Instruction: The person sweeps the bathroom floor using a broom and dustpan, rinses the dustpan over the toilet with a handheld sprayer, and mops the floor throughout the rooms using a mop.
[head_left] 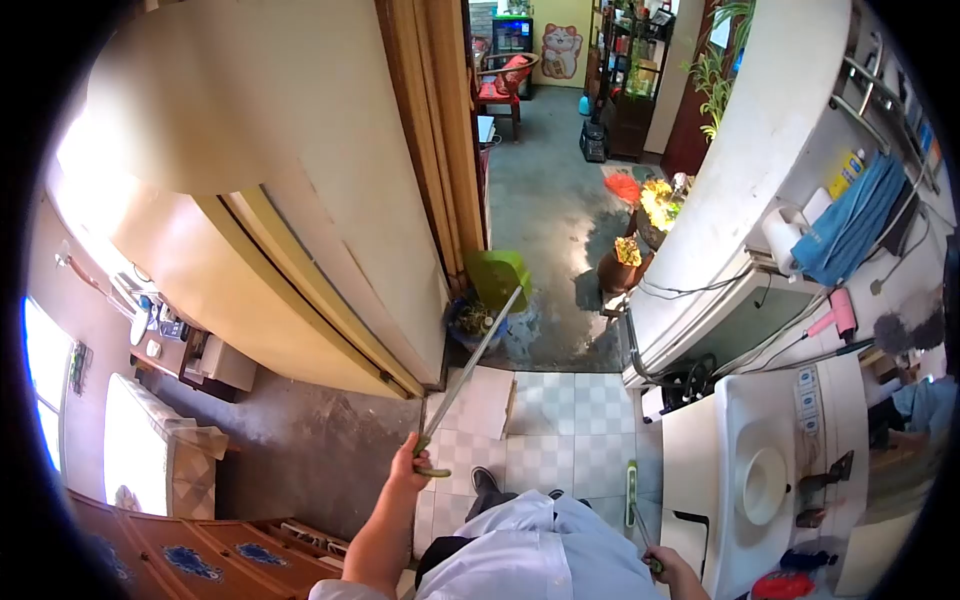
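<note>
My left hand [405,466] is closed around the handle of a long-handled dustpan [500,276]. Its metal pole stretches forward to the green pan, which is tilted upright by the door frame. Just beneath the pan stands a blue bucket [474,322] with debris in it; whether the two touch I cannot tell. Low on the right, my right hand [672,572] grips the pole of a broom [632,494]. The broom's narrow head has green edging and hangs over the checked tile floor, beside the washbasin cabinet.
A loose board [475,402] lies on the tiles near the doorway. To the right are a washbasin [762,486], a pink hair dryer [842,315] and a blue towel [850,220]. Beyond the doorway, flower pots [618,272] stand on the right, and a red-cushioned chair [505,88] farther back.
</note>
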